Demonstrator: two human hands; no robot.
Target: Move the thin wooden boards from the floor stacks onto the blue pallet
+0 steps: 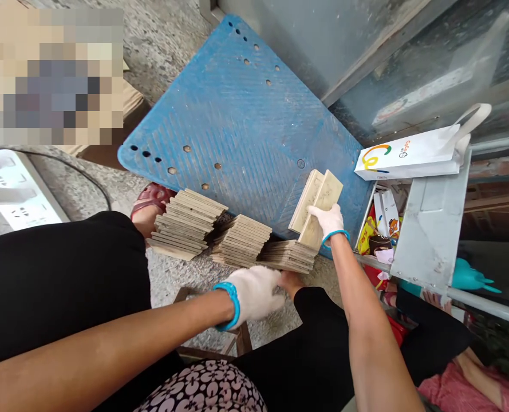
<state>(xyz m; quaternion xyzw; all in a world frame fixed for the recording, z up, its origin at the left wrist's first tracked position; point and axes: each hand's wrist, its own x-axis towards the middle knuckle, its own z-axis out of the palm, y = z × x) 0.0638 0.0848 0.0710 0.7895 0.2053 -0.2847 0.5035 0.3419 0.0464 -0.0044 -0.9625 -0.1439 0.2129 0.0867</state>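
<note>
Looking down from the head camera, I see my right hand [328, 222] with its grip clenched on a small bundle of thin wooden slats [318, 201], lifted just above the blue board [237, 114]. My left hand [254, 294], gloved and loosely curled, grasps nothing near the board's lower edge, beside three slat stacks [237, 240]. A white paper bag [413, 154] lies right of the board.

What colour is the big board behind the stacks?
Blue, with small holes; the board shows in the head view.
</note>
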